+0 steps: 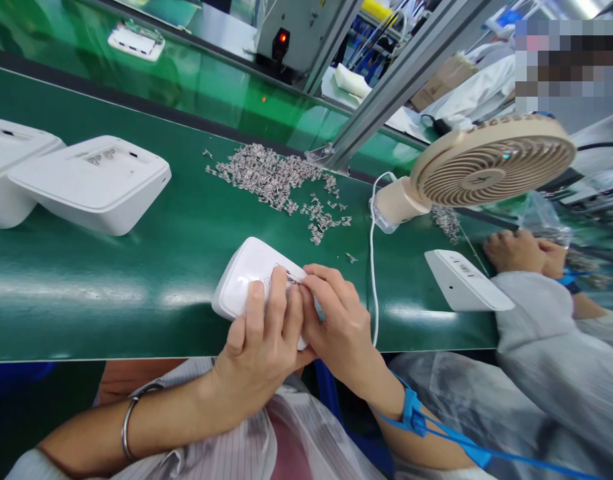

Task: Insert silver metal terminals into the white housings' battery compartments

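Observation:
On the green work surface in front of me lies a white plastic housing [243,270], tilted, with small holes and a slot in its upper face. My left hand [266,333] grips it, fingers bent over its face and the fingertips beside the slot. Thumb and fingers of my right hand [336,320] are pinched together at the slot's right end. Whatever is between them is too small and covered to make out. Beyond the housing spreads a pile of small metal clips [271,177], with a loose clip [351,258] to the right.
Two more white housings [96,177] stand at left, and another housing [466,283] at right. A beige fan [491,163] with a white cable [372,267] stands right of the pile. A co-worker's hands [523,253] are at far right. A blue wrist strap [413,413] trails from my right wrist.

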{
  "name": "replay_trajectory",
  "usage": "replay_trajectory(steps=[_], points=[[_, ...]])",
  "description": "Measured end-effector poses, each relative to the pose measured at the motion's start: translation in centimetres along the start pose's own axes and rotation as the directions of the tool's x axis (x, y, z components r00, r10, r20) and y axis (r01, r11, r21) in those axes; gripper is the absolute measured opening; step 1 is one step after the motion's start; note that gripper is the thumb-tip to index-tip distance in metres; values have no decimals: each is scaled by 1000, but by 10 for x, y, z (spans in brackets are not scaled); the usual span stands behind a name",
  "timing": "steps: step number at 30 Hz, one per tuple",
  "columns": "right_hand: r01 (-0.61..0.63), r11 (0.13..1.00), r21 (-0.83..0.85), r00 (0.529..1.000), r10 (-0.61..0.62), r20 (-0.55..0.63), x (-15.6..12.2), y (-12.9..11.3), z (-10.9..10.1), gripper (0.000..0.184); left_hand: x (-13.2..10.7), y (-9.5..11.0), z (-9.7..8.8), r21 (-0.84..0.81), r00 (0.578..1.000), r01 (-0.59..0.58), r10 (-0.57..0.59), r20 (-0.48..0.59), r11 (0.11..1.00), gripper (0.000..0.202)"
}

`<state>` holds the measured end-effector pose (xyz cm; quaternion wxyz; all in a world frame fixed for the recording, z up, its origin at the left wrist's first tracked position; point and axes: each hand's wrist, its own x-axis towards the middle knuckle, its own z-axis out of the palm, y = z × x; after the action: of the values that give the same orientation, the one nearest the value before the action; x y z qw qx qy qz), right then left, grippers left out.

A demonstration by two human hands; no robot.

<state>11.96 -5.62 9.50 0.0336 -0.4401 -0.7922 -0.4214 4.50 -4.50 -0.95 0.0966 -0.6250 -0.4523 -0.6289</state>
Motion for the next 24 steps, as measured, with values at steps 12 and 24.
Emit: replay_trajectory(steps=[12, 24], points=[[-61, 995, 79, 991, 51, 123, 2, 0, -4, 15, -1, -2, 0, 52, 1000, -11, 12, -17, 999, 52], [-107, 980, 165, 986, 83, 148, 4, 1, -7, 14, -2, -1, 5, 19, 996, -3, 5, -92, 1000, 52]])
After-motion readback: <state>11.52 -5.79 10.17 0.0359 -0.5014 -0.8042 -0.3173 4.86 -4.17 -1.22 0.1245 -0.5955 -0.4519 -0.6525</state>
